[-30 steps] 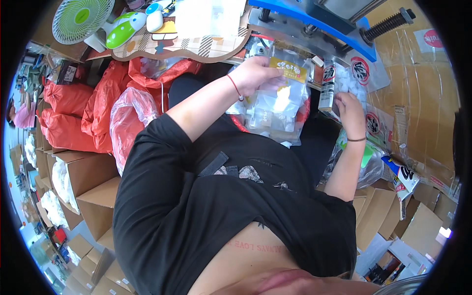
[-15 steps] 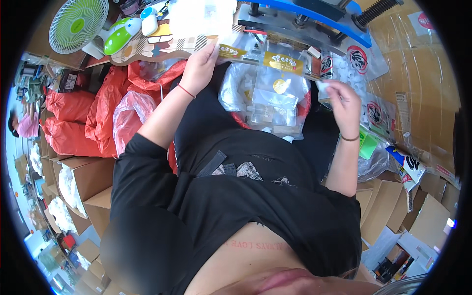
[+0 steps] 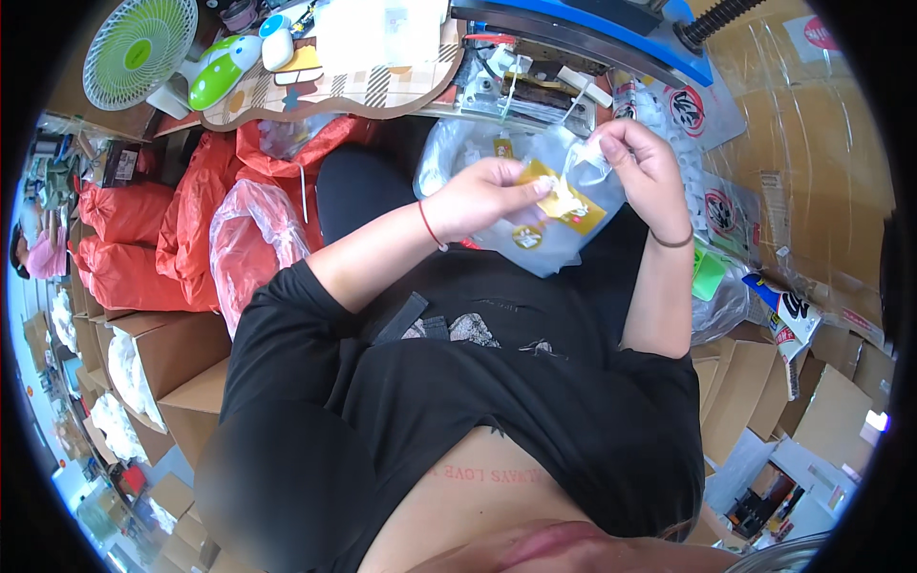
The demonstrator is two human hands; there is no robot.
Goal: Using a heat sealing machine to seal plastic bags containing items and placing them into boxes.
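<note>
A clear plastic bag (image 3: 559, 250) with a gold printed band hangs tilted above my lap. My left hand (image 3: 482, 202) is closed on its left side, thumb over the gold band. My right hand (image 3: 651, 174) pinches the bag's upper right corner, where the film is bunched up. Behind it, a plastic-lined container (image 3: 437, 174) sits between my knees, mostly covered by the bag and my left hand.
A blue press (image 3: 705, 69) stands at the table's back right, with a metal fixture (image 3: 487, 84) below it. On the left are a green fan (image 3: 139, 53) and red sacks (image 3: 134, 272). A large cardboard box (image 3: 812, 162) closes off the right.
My left hand has come down and right from the table edge to the bag. The bag has lifted from over the container and tilted. My right hand has moved slightly up and left.
</note>
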